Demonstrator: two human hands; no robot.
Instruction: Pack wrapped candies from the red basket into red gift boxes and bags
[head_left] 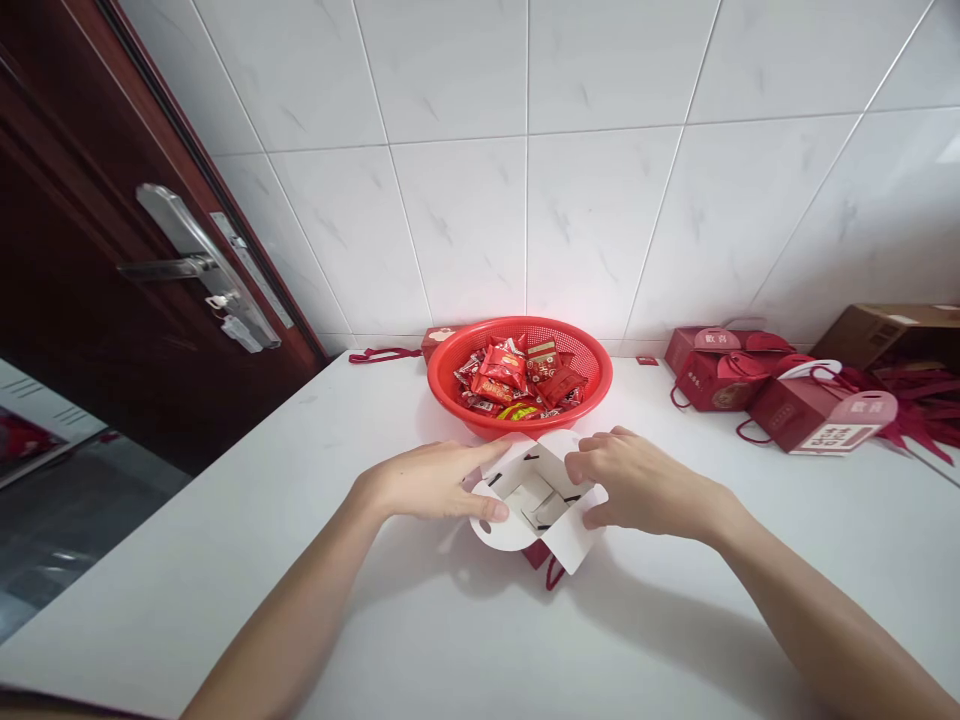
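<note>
A small gift box (534, 492) stands on the white table in front of me, its top flaps folded outward. Its inside is white, with dark red ribbon ends poking through the walls; a dark red cord loop hangs at its front. My left hand (435, 482) grips the box's left side, thumb over a rounded flap and fingers along the back. My right hand (637, 485) is closed at the right side, with curled fingers at the wall and thumb on a flap. Just behind the box, a red plastic basket (592, 400) holds several red-wrapped snack packets (504, 366).
Finished-looking red gift boxes (724, 380) with cord handles stand at the right, beside a brown cardboard box (877, 330) and red ribbons (919, 400). A red strap (386, 354) lies at the back left. Tiled wall (465, 240) behind; a dark door (97, 250) at left.
</note>
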